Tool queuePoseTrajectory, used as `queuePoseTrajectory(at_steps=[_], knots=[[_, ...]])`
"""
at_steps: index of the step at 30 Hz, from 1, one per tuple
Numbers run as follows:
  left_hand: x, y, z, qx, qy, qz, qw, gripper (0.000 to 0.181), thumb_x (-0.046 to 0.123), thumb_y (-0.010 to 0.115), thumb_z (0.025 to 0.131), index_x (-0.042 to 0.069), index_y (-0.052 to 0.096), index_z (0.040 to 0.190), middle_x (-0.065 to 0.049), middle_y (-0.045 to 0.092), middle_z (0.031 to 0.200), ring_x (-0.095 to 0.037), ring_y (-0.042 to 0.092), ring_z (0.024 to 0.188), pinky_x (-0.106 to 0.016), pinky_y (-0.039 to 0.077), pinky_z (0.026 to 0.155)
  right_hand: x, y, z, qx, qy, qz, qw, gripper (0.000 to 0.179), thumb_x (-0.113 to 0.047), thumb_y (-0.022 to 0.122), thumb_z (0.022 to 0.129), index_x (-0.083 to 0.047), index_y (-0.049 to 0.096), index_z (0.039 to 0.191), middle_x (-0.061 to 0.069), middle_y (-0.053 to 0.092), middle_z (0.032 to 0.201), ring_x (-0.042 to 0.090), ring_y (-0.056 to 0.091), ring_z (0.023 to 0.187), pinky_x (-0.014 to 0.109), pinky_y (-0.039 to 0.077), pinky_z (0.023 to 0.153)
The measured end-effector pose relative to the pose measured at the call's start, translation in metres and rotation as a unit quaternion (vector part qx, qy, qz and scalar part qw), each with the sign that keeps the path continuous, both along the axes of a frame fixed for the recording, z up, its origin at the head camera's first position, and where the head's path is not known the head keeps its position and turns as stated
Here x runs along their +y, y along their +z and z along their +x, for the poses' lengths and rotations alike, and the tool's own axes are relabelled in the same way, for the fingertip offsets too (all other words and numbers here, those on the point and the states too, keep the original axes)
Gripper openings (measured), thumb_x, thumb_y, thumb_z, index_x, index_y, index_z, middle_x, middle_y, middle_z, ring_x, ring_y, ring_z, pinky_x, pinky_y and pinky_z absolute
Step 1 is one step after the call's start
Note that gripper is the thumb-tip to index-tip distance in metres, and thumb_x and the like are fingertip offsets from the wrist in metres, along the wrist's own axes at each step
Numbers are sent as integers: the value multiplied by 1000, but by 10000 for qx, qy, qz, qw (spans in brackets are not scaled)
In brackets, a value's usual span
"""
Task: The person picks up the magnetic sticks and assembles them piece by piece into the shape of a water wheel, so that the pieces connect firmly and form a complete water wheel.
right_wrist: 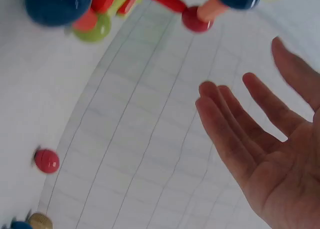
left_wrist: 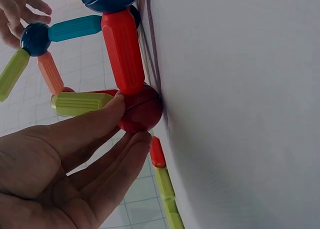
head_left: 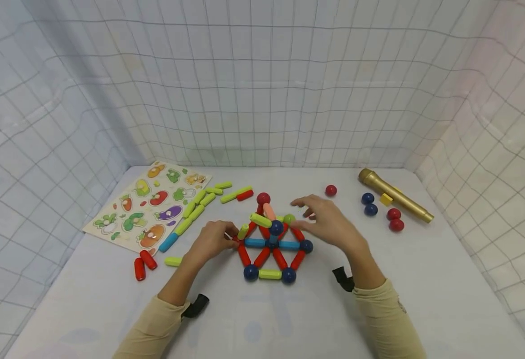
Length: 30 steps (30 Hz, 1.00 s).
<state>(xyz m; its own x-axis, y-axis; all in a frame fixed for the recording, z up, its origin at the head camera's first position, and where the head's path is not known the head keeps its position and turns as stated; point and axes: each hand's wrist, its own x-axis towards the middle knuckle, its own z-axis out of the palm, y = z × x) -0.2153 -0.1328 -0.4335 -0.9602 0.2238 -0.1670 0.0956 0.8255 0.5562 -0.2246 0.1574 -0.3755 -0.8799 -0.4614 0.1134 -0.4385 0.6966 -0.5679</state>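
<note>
A frame of coloured magnetic rods and balls stands on the table, with a blue hub ball [head_left: 272,243] at its middle. My left hand [head_left: 212,240] is at its left corner, thumb and fingers pinching a dark red ball [left_wrist: 141,111]. From that ball rise a red rod [left_wrist: 122,54] and a yellow-green rod [left_wrist: 82,103]. A raised blue ball [head_left: 276,228] carries another yellow-green rod [head_left: 261,220] and a salmon rod [head_left: 268,211], which slopes to a red ball [head_left: 263,199]. My right hand [head_left: 329,224] hovers right of the frame, fingers spread, holding nothing.
At left lie a vegetable puzzle board [head_left: 129,202], a row of yellow-green rods [head_left: 195,213] and loose red rods [head_left: 139,269]. A gold microphone [head_left: 394,194], a yellow block [head_left: 386,199] and loose blue balls [head_left: 371,209] and red balls [head_left: 396,225] lie at right.
</note>
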Motion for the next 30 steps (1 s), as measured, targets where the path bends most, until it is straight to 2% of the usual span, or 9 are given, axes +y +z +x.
queuePoseTrajectory(at_steps=[4, 9, 12, 14, 18, 20, 22, 26, 30], knots=[[0, 1, 2, -19, 69, -16, 10000, 22, 10, 77, 82, 5, 74, 103, -5, 72, 90, -17, 61, 82, -25, 51, 68, 25, -6, -46, 167, -677, 447, 9966, 34, -17, 67, 91, -7, 64, 123, 16, 63, 118, 30, 64, 100, 42, 55, 81], [2, -5, 2, -148, 162, -38, 9998, 21, 9, 78, 80, 6, 75, 101, -4, 72, 88, -17, 58, 80, -26, 51, 68, 44, -40, -111, 52, -1124, 1314, 9849, 34, -6, 61, 90, 1, 63, 123, 25, 58, 120, 34, 60, 96, 43, 51, 82], [6, -9, 1, -224, 133, -10, 9997, 20, 10, 78, 81, 7, 75, 100, -3, 72, 88, -15, 58, 80, -26, 50, 70, 56, -61, -131, -207, -1246, 1822, 9751, 36, -3, 58, 90, 2, 61, 125, 25, 58, 121, 36, 59, 105, 47, 48, 93], [9, -10, 1, -224, 105, 2, 9997, 19, 10, 78, 80, 8, 75, 99, -3, 72, 88, -15, 57, 80, -26, 51, 70, 62, -70, -136, -411, -1273, 1988, 9709, 34, -3, 57, 90, 2, 62, 123, 23, 61, 120, 37, 58, 109, 49, 46, 98], [12, -8, 2, -192, 45, -35, 9998, 21, 10, 79, 80, 8, 73, 100, -3, 71, 88, -15, 58, 80, -27, 52, 71, 65, -72, -133, -424, -1202, 1805, 9753, 29, -3, 59, 88, 1, 67, 115, 20, 66, 112, 35, 59, 106, 49, 46, 96], [11, -7, 1, -192, 38, -47, 9998, 24, 12, 78, 81, 8, 71, 103, -4, 70, 89, -15, 59, 80, -27, 52, 70, 57, -62, -126, -158, -1120, 1499, 9822, 27, -4, 62, 87, 0, 68, 113, 22, 65, 110, 36, 58, 102, 48, 47, 91], [11, -5, 0, -154, 33, -73, 9998, 26, 16, 77, 83, 8, 70, 107, -4, 70, 90, -15, 60, 80, -27, 52, 69, 43, -44, -115, 175, -1034, 1166, 9876, 27, -7, 65, 88, -2, 69, 114, 22, 62, 110, 35, 57, 101, 47, 49, 87], [9, -1, 0, -41, 48, -96, 9999, 27, 20, 75, 85, 9, 69, 109, -5, 70, 90, -16, 61, 80, -26, 52, 67, 2, 4, -77, 962, -672, 659, 9909, 30, -11, 67, 90, -7, 67, 120, 19, 56, 113, 32, 59, 100, 42, 54, 85], [8, 1, 1, 61, 22, -146, 9999, 26, 20, 75, 85, 8, 70, 107, -6, 71, 89, -16, 61, 78, -26, 53, 67, -42, 33, -34, 1475, 293, -62, 9886, 38, -11, 72, 87, -8, 63, 124, 13, 62, 116, 23, 66, 98, 35, 58, 83]])
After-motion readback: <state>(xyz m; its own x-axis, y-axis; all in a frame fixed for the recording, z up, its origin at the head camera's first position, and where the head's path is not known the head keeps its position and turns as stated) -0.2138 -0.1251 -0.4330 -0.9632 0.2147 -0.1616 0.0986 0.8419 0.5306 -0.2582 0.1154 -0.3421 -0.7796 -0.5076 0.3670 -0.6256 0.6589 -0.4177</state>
